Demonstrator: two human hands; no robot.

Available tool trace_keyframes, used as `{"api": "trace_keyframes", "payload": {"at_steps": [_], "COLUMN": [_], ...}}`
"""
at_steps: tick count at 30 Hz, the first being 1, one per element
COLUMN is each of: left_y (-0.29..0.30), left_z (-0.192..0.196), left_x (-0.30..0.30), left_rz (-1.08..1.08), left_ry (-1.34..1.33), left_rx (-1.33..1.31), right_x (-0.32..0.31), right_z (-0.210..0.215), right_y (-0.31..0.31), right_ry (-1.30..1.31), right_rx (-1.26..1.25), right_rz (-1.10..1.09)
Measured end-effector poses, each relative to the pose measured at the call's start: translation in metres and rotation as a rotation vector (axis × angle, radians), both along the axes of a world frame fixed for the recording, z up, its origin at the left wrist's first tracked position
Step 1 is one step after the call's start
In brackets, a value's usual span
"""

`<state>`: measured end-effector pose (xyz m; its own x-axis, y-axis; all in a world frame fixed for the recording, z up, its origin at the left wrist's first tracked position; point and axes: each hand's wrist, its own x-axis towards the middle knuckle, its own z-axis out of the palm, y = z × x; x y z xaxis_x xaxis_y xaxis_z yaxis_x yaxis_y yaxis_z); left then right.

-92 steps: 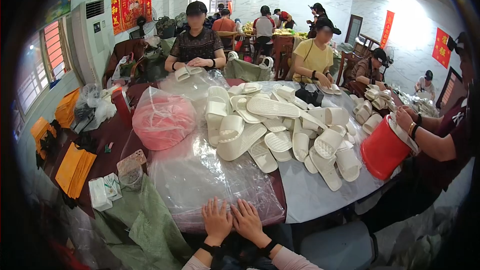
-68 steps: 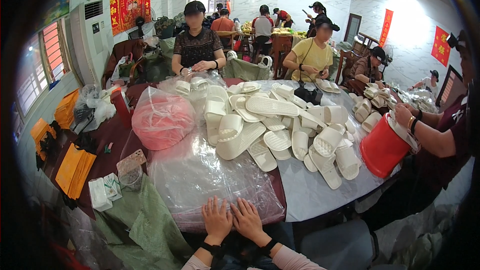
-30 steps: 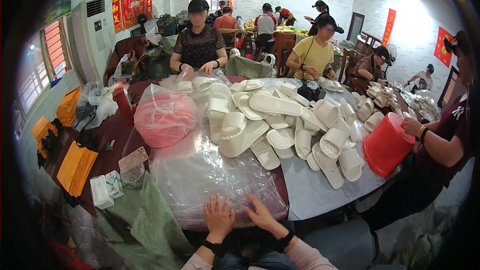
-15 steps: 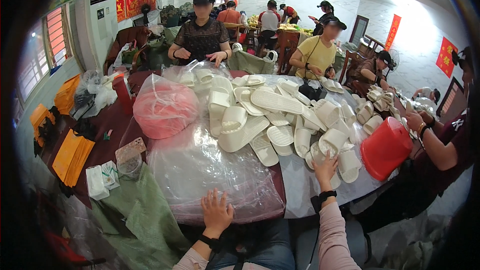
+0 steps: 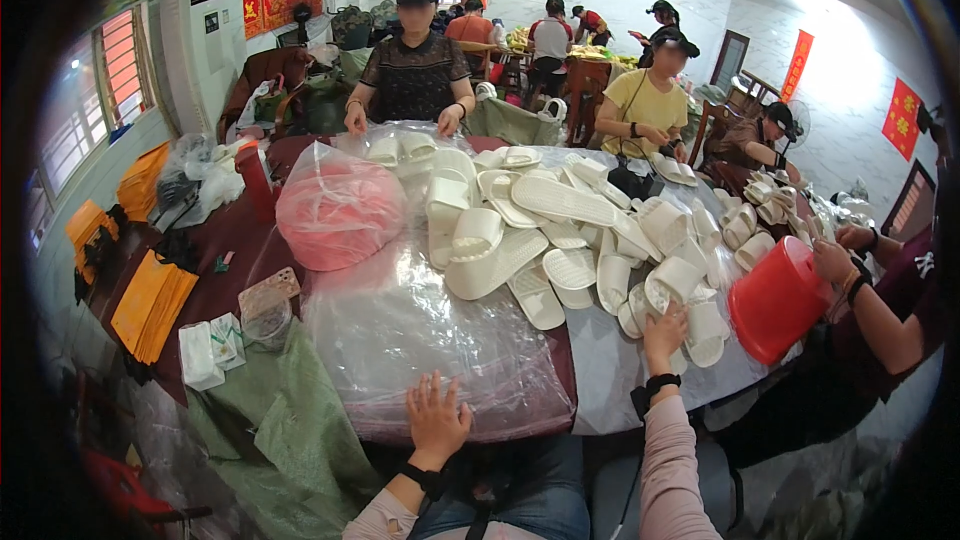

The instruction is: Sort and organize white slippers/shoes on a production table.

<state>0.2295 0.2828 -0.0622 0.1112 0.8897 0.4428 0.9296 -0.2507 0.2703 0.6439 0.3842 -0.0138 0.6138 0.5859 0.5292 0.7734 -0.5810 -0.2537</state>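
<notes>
My left hand [image 5: 438,414] lies flat with its fingers spread on clear plastic sheeting [image 5: 425,340] along the table's near edge, holding nothing. To the right, my right hand [image 5: 664,336] reaches into a big heap of white slippers. Its fingers are closed around the near edge of one white slipper [image 5: 674,278], and the fingertips are partly hidden. More slippers lie just beside it, such as a ridged-soled slipper [image 5: 705,330]. A pink bundle in a clear plastic bag [image 5: 340,208] sits left of the heap.
A red bucket [image 5: 778,298] lies tipped at the right, beside a co-worker's arm [image 5: 885,305]. On the left are yellow packets [image 5: 152,308], a phone [image 5: 268,292], a tissue pack [image 5: 201,355] and a green woven sack [image 5: 285,430]. Other people [image 5: 412,80] work across the table.
The view has shifted slightly. My left hand stays flat on the plastic, and my right hand stays at the same slipper. The person across has lowered both hands to the plastic at the far edge.
</notes>
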Motion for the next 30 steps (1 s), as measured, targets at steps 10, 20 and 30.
{"api": "trace_keyframes", "payload": {"at_steps": [10, 20, 30], "left_y": [-0.008, -0.006, -0.001], "left_z": [-0.006, -0.018, -0.01], "left_x": [-0.013, 0.001, 0.003], "left_rz": [0.025, -0.012, -0.087], "left_ry": [-0.004, -0.102, -0.166], "left_rx": [0.005, -0.103, -0.177], "right_x": [0.047, 0.022, -0.1], "right_z": [-0.031, -0.086, -0.109], "right_y": [0.016, 0.118, 0.149], "right_ry": [0.137, -0.033, 0.463], "right_rx": [-0.114, 0.161, 0.164], "right_rz": [0.19, 0.779, 1.23]}}
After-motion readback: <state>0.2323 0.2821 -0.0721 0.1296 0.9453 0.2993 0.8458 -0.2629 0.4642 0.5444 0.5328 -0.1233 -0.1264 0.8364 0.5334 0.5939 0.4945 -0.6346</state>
